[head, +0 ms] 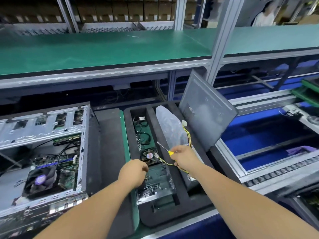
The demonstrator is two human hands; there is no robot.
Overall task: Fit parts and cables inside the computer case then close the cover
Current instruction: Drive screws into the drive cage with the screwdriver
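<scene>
No text, brand, number or sign can be read anywhere in this view. The round sticker on the small cooling fan [149, 155], just beyond the left hand's fingers [144, 167] and beside the right hand's fingers [174, 150], carries a reddish mark too blurred to make out. The purple round label on the larger fan [40, 180] inside the open computer case [43, 152], well to the left of both sets of fingers, is equally unreadable. White patches on the circuit board [155, 188] under the left fingers may be stickers, but no characters resolve on them.
</scene>
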